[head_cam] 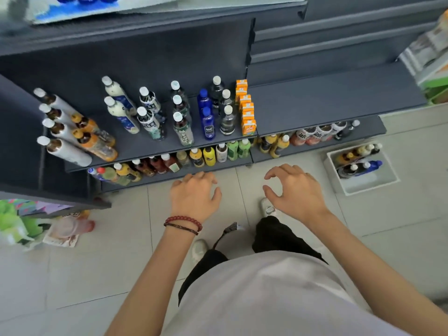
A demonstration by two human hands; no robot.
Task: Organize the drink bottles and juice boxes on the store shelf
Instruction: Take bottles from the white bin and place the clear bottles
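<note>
We saw the drink bottles (183,132) standing upright in front-to-back rows on the dark grey store shelf (135,151) at the centre left of the frame. Most were white-capped, and two blue bottles (208,124) stood toward the right. The orange juice boxes (247,115) stood in single file at the shelf's right end, just beside the clear bottles (227,122).
</note>
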